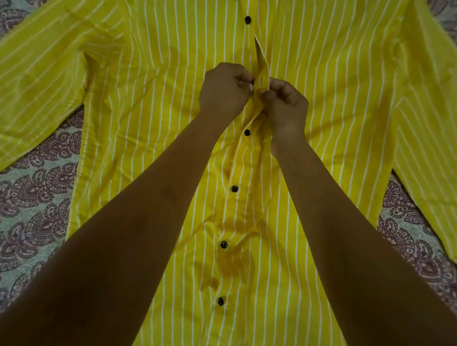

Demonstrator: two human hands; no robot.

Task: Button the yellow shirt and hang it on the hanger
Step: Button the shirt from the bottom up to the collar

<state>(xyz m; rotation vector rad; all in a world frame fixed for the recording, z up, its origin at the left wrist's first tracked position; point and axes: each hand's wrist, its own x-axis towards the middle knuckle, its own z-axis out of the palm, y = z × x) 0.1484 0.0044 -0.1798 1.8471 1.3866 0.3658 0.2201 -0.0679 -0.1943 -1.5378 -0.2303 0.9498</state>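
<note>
Both hands meet at one spot on the shirt (314,177) front, knuckles close together. Left hand (223,90): fingers curled, thumb and fingertips pinching the shirt's edge at the opening. I cannot tell whether a button sits between them. Right hand (284,104): fingers curled, pinching the placket (263,74), which is turned up on edge and stands between the two hands. One buttonhole (259,80) shows as a short dark slit in the raised strip, just at my fingertips.

Shirt: yellow with thin white stripes, lying flat and front up, directly under both hands and forearms. It fills most of the view.

Buttons (234,189): dark and round. Four lie in a row nearer me than the hands, each through the closed front, and the closest one sits just below my right thumb. The cloth puckers slightly between them. One more lies beyond the hands, past the point where the raised placket flattens.

Left sleeve (36,88): spread outward, well to the left of the left hand. Right sleeve (436,117): spread outward, well to the right of the right hand.

Sheet (21,215): pale with a dark purple paisley print, under the shirt. It shows on both sides between the body and the sleeves, and at the far corners.
</note>
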